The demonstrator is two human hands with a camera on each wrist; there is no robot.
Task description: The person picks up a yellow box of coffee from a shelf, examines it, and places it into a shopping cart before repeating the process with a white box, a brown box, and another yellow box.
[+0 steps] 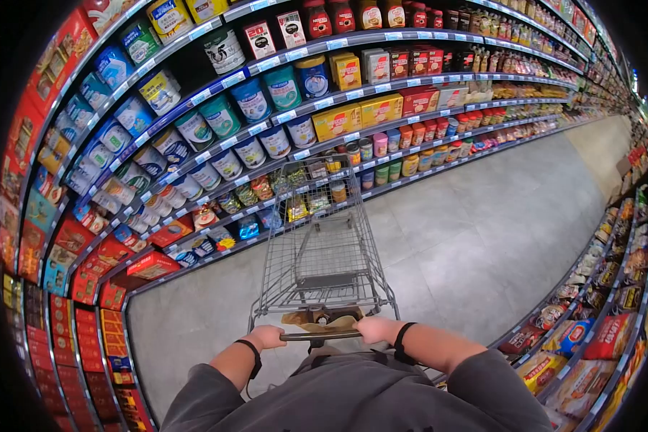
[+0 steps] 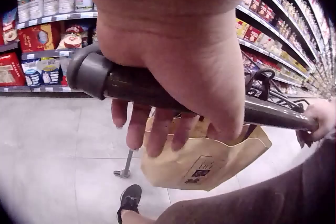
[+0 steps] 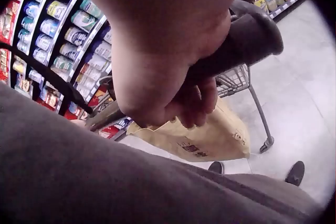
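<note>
A grey wire shopping cart (image 1: 331,263) stands in front of me, angled slightly across the aisle. My left hand (image 1: 268,336) grips the left end of its dark handle (image 1: 320,335). At the right end, my right hand (image 1: 373,329) holds the same bar. In the left wrist view the left fingers (image 2: 157,132) wrap over the bar, their tips hanging below it. Fingers (image 3: 194,108) of the right hand curl under the handle in the right wrist view. Below the handle hangs a tan bag (image 2: 205,166) with dark print on its side.
Long shelves (image 1: 381,104) of cans, jars and boxes run along the left and ahead. Bagged snacks (image 1: 570,336) fill a shelf close on the right. Grey tiled floor (image 1: 468,216) stretches along the aisle between them. One shoe (image 2: 130,198) shows below the cart.
</note>
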